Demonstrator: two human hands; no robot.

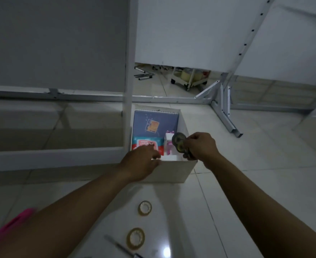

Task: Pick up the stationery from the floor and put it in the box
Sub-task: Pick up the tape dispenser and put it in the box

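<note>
A white box (pixel 174 171) stands on the tiled floor. Inside it lie a blue spiral notebook (pixel 155 123), a red and blue packet (pixel 146 144) and a small pink and white item (pixel 169 144). My right hand (pixel 202 146) is over the box's right side, shut on a stack of tape rolls (pixel 180 144). My left hand (pixel 144 162) rests on the box's near left rim, fingers curled; whether it holds anything is hidden. Two clear tape rolls lie on the floor in front of the box, one (pixel 144 208) nearer the box and one (pixel 135 238) closer to me. A pen (pixel 120 246) lies beside the closer roll.
White metal shelf frames stand behind and left of the box, with an upright post (pixel 129 71) touching its left side. A pink object (pixel 8 228) lies at the lower left. Markers (pixel 144 76) and a small wheeled cart (pixel 190 79) sit far back.
</note>
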